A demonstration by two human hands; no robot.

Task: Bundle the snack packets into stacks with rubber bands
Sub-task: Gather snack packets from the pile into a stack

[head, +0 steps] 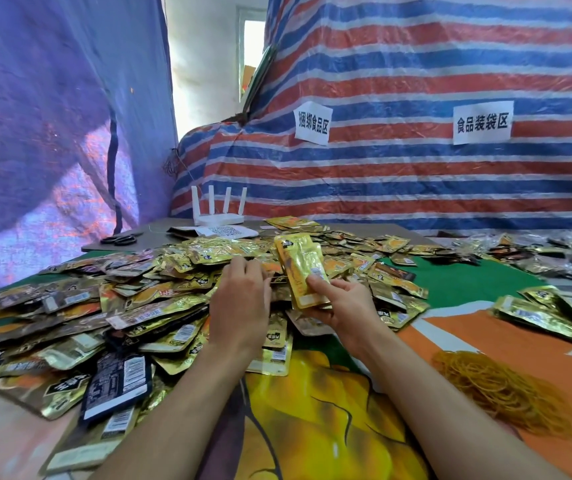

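A heap of snack packets (139,299) covers the bench (468,285) at left and centre. Rubber bands (499,389) lie to its right. Behind the heap stands a router (220,216), with scissors (118,240) to its left.

A makeshift food-packing work area, walled off by a red, white and blue striped tarpaulin (416,64) and a blue tarpaulin (52,98). Two paper signs (312,124) (482,122) pinned to the stripes mark food bundling and bagging zones. Snack packets (121,306) heap across the table (468,282) beside a pile of rubber bands (495,386).
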